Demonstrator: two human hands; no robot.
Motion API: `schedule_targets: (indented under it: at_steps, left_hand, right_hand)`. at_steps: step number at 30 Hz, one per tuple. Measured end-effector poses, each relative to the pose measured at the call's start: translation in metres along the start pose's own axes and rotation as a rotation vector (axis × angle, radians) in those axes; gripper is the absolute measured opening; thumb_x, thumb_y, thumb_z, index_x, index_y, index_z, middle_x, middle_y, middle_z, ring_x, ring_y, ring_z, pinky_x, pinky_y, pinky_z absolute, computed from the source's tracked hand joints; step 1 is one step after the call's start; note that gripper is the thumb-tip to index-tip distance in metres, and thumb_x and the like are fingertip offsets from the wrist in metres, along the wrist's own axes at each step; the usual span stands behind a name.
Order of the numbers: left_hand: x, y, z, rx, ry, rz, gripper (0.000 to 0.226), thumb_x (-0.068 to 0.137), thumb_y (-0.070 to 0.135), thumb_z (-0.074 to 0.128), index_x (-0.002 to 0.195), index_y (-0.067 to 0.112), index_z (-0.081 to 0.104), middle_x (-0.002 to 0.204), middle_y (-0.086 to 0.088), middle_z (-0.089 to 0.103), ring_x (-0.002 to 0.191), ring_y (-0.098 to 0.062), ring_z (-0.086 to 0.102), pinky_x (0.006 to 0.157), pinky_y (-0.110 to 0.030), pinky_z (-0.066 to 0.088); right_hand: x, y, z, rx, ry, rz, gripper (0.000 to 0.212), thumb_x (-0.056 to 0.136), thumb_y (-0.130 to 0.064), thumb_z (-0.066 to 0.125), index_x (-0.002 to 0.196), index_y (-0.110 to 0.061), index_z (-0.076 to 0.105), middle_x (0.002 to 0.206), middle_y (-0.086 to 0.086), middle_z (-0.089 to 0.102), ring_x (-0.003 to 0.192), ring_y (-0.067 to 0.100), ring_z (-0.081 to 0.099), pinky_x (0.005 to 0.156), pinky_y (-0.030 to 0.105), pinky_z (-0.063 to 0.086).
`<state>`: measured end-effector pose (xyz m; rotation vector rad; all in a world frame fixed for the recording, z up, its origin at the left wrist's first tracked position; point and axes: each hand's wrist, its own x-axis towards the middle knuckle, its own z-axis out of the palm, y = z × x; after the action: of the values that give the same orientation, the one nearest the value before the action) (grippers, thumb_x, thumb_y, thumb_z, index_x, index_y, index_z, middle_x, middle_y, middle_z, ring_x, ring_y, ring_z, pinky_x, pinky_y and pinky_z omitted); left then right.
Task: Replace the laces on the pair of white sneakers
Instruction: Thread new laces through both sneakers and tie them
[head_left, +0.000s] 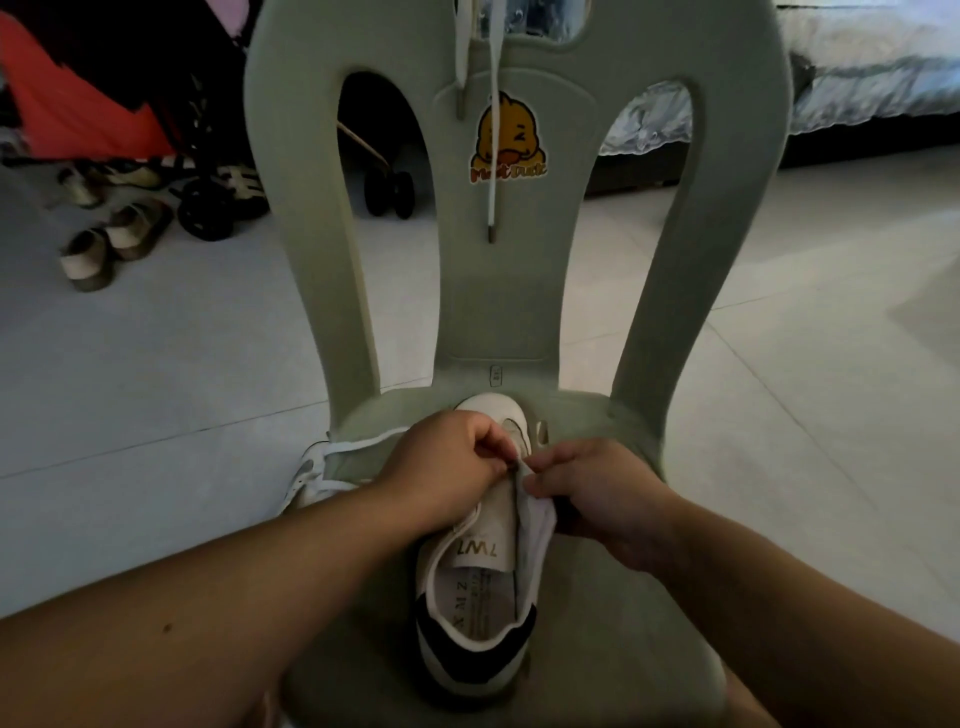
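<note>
Sitting on the seat of a pale green plastic chair (519, 312) is one white sneaker (478, 597), toe pointing twd the chair back, dark heel patch nearest the camera. No lace shows in its eyelets. Tongue (493, 525) lies flat w/ printed lettering on it.

Both hands meet over the front of the shoe's opening, nearly touching. Left hand (447, 457): fingers curled, grip pinching something small at the top edge of the eyelet row. Too small to tell whether it's a lace tip or the shoe's edge. Right hand (597, 488): thumb & forefinger pinching the shoe's right side flap, pulled outward from the tongue.

Second sneaker (306, 478) sits at the seat's left edge, partly hidden behind the left forearm. A white lace (363, 441) is threaded in it & trails across the seat.

Two more white lace ends (493, 156) hang down the chair back, one crossing a yellow duck sticker (509, 140).

Bkgd: pale tiled floor (156, 364), several tan shoes (109, 239) at left, stroller wheels (218, 197) beside them, a bed (857, 78) top right.
</note>
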<state>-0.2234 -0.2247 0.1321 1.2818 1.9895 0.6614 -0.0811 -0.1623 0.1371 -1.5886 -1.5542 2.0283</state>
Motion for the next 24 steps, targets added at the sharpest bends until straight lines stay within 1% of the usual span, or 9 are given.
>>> schedule_targets:
  at_steps: [4, 7, 10, 13, 15, 17, 20, 22, 24]
  left_hand:
    - [0.001, 0.001, 0.004, 0.074, 0.042, 0.045, 0.017, 0.086, 0.017, 0.063, 0.083, 0.034, 0.059, 0.078, 0.014, 0.061, 0.078, -0.005, 0.058, 0.069, -0.023, 0.045]
    - [0.002, 0.003, 0.008, 0.126, 0.058, 0.070, 0.018, 0.085, 0.017, 0.062, 0.083, 0.034, 0.058, 0.083, 0.011, 0.064, 0.080, -0.010, 0.059, 0.070, -0.026, 0.046]
    - [0.003, 0.006, 0.008, 0.128, 0.042, 0.093, 0.013, 0.086, 0.020, 0.061, 0.090, 0.032, 0.063, 0.086, 0.009, 0.066, 0.082, -0.010, 0.060, 0.074, -0.030, 0.051]
    - [0.001, 0.004, 0.004, 0.219, 0.055, 0.150, 0.018, 0.084, 0.027, 0.062, 0.101, 0.032, 0.062, 0.098, 0.008, 0.064, 0.089, -0.012, 0.058, 0.079, -0.032, 0.050]
    - [-0.002, -0.001, 0.003, 0.358, 0.073, 0.169, 0.036, 0.082, 0.035, 0.064, 0.116, 0.035, 0.055, 0.114, 0.006, 0.052, 0.104, -0.015, 0.048, 0.086, -0.032, 0.046]
    - [-0.005, -0.008, 0.001, 0.399, 0.058, 0.111, 0.052, 0.080, 0.042, 0.064, 0.128, 0.039, 0.044, 0.124, 0.007, 0.042, 0.115, -0.017, 0.035, 0.092, -0.030, 0.038]
    - [-0.008, -0.014, -0.001, 0.398, 0.076, 0.068, 0.059, 0.077, 0.046, 0.064, 0.131, 0.039, 0.041, 0.128, 0.007, 0.039, 0.118, -0.018, 0.030, 0.095, -0.029, 0.033]
    - [-0.009, -0.016, 0.000, 0.402, 0.092, 0.057, 0.057, 0.078, 0.047, 0.063, 0.131, 0.039, 0.043, 0.129, 0.006, 0.040, 0.119, -0.019, 0.029, 0.099, -0.032, 0.034]
    - [-0.010, -0.018, 0.001, 0.392, 0.097, 0.034, 0.057, 0.077, 0.047, 0.063, 0.130, 0.040, 0.043, 0.130, 0.006, 0.041, 0.121, -0.020, 0.030, 0.102, -0.037, 0.035]
  right_hand:
    - [-0.001, 0.000, 0.002, -0.054, -0.004, -0.022, 0.009, 0.085, -0.010, 0.066, 0.091, -0.009, 0.073, 0.090, 0.012, 0.071, 0.080, 0.020, 0.068, 0.074, 0.033, 0.059]
    - [0.000, 0.001, 0.002, 0.017, -0.007, -0.008, 0.019, 0.094, -0.024, 0.057, 0.094, -0.008, 0.068, 0.076, 0.006, 0.069, 0.065, 0.012, 0.065, 0.065, 0.030, 0.053]
    - [0.000, 0.004, 0.005, 0.018, 0.026, -0.010, 0.012, 0.093, -0.022, 0.060, 0.089, -0.013, 0.066, 0.067, -0.002, 0.066, 0.057, 0.007, 0.061, 0.057, 0.025, 0.049]
    - [-0.001, 0.005, 0.005, -0.047, 0.125, -0.053, 0.011, 0.092, -0.021, 0.061, 0.087, -0.012, 0.067, 0.074, 0.001, 0.070, 0.065, 0.011, 0.066, 0.061, 0.028, 0.050]
    - [-0.004, 0.001, -0.001, -0.050, 0.196, -0.084, 0.011, 0.092, -0.018, 0.060, 0.086, -0.012, 0.066, 0.079, 0.004, 0.071, 0.071, 0.016, 0.067, 0.063, 0.030, 0.049]
    - [-0.009, -0.003, -0.012, -0.006, 0.250, -0.093, 0.011, 0.093, -0.017, 0.058, 0.087, -0.012, 0.065, 0.078, 0.006, 0.069, 0.071, 0.018, 0.066, 0.061, 0.029, 0.049]
    - [-0.020, -0.007, -0.039, 0.069, 0.334, -0.114, 0.011, 0.093, -0.016, 0.057, 0.087, -0.009, 0.063, 0.074, 0.007, 0.067, 0.068, 0.019, 0.064, 0.059, 0.030, 0.047]
    - [-0.027, -0.006, -0.059, 0.171, 0.411, -0.126, 0.011, 0.094, -0.013, 0.055, 0.087, -0.007, 0.061, 0.072, 0.006, 0.065, 0.066, 0.019, 0.062, 0.059, 0.030, 0.047]
    - [-0.034, -0.005, -0.083, 0.307, 0.507, -0.126, 0.014, 0.097, -0.013, 0.049, 0.087, -0.011, 0.058, 0.072, 0.004, 0.066, 0.066, 0.016, 0.063, 0.060, 0.031, 0.046]
